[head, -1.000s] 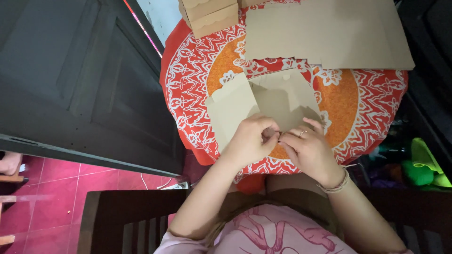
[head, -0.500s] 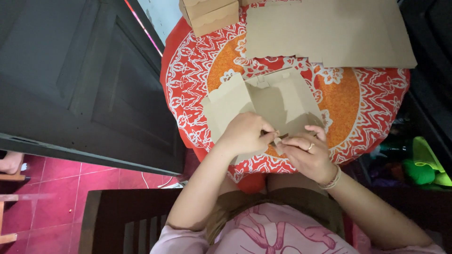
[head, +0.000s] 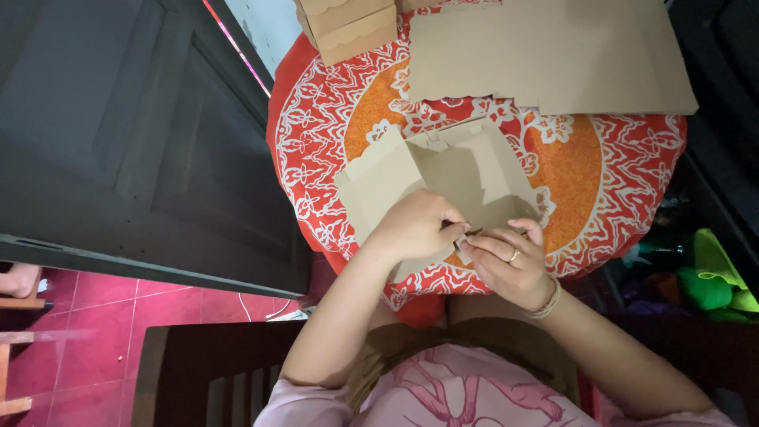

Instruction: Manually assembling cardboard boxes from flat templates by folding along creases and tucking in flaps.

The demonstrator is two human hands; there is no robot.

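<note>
A half-folded brown cardboard box (head: 458, 170) lies on a round table with a red, orange and white patterned cloth (head: 601, 170). Its side flaps stand partly up. My left hand (head: 415, 225) pinches the box's near edge, fingers curled over the cardboard. My right hand (head: 514, 261), with a ring and a bracelet, presses the same near flap from the right, fingertips touching those of the left. What lies under the hands is hidden.
A stack of flat brown cardboard sheets (head: 553, 51) covers the table's far side. Folded brown boxes (head: 348, 24) stand at the far left rim. A dark door (head: 134, 134) is to the left, a dark wooden chair (head: 213, 372) below, green items (head: 711, 277) at right.
The box's side flaps have risen and spread wider. Both hands have shifted slightly toward me along the near edge and stay closed on the cardboard.
</note>
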